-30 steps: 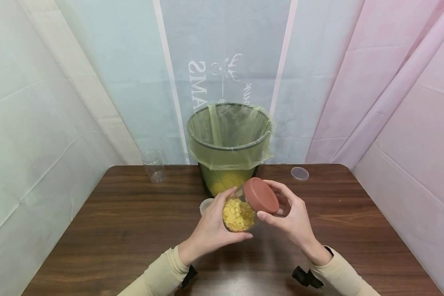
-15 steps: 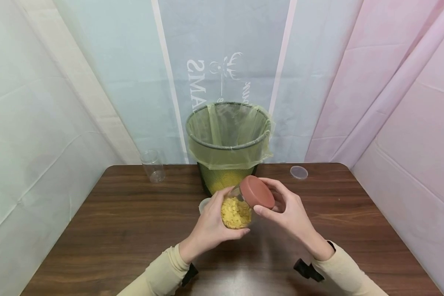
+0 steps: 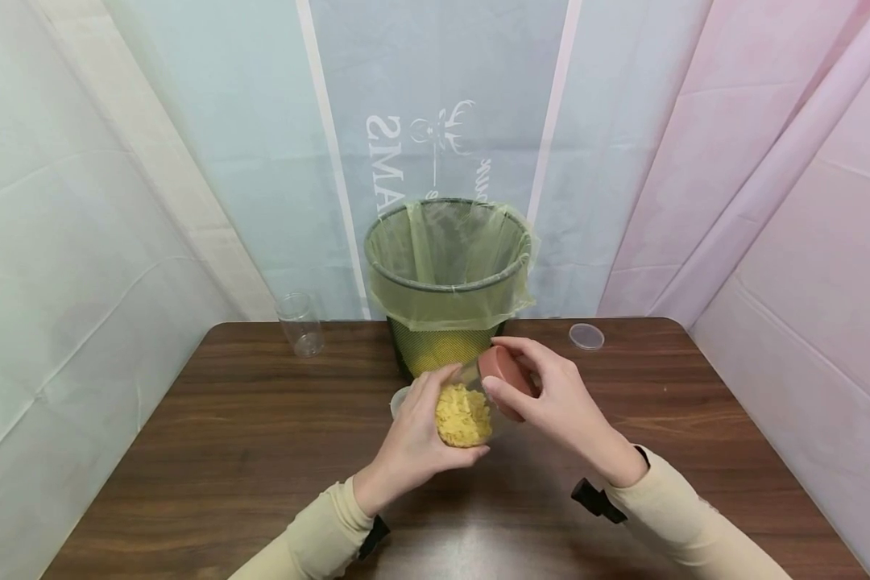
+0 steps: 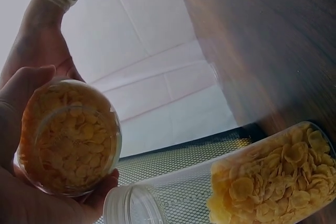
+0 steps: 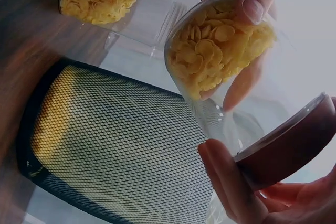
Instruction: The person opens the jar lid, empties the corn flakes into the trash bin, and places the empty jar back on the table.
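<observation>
My left hand [image 3: 409,439] grips a clear jar [image 3: 466,415] of yellow corn flakes, tilted, with its mouth up to the right. In the left wrist view the base of this jar [image 4: 76,140] faces the camera, fingers and thumb around it. A reddish-brown lid [image 3: 506,380] is held between the thumb and fingers of my right hand [image 3: 565,403]. The right wrist view shows the lid [image 5: 291,142] swung at an angle beside the jar's mouth, with a gap along one side. Behind my left hand stands a second clear jar [image 4: 273,182], partly filled with corn flakes and uncapped.
A black mesh bin [image 3: 442,346] with a pale green liner [image 3: 449,310] stands at the table's back middle. To its left is an empty clear jar [image 3: 300,330]; to its right lies a clear disc lid [image 3: 586,337]. The wooden table [image 3: 261,467] meets hanging fabric behind.
My right hand has turned and raised the lid, which now shows more edge-on and leans away from the jar's mouth. My left hand and the jar stay nearly in place.
</observation>
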Available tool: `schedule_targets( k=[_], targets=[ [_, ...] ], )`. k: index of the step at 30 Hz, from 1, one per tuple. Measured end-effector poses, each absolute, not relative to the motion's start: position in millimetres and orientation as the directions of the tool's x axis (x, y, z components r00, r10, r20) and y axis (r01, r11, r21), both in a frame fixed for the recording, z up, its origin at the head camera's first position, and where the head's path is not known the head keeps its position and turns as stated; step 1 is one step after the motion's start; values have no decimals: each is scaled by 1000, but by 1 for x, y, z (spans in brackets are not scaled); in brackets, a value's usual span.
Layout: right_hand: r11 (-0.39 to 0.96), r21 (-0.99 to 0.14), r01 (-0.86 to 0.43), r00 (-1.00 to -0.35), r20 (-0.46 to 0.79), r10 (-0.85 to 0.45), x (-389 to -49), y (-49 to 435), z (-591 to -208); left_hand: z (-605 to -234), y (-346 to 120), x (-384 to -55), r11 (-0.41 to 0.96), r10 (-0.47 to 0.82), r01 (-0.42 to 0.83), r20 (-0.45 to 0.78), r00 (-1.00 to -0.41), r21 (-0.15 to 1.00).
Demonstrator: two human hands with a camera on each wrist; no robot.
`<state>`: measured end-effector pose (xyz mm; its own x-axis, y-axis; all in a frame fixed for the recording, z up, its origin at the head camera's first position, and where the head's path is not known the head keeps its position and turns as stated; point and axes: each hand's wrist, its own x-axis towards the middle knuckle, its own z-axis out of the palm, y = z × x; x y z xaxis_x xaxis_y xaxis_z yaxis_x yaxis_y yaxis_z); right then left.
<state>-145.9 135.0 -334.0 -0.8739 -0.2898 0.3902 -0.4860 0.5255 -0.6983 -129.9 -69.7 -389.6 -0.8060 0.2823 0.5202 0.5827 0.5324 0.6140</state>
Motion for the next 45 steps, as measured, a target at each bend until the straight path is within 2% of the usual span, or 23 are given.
schedule_targets(
  k=[13, 21, 30, 45],
  targets=[
    [631, -559, -538, -830, 483, -280, -146, 126, -329, -389, -66, -128, 574, 272, 622, 592, -758, 533],
    [635, -477, -608, -758, 587, -284, -145, 124, -333, -387, -64, -127, 593, 266, 623, 606, -750, 511],
    [599, -441, -668, -686, 677, -267, -146, 125, -336, -386, -63, -126, 594, 267, 631, 617, -740, 499],
    [580, -404, -708, -630, 733, -258, -147, 127, -339, -383, -63, -124, 586, 259, 656, 657, -708, 476]
  ],
)
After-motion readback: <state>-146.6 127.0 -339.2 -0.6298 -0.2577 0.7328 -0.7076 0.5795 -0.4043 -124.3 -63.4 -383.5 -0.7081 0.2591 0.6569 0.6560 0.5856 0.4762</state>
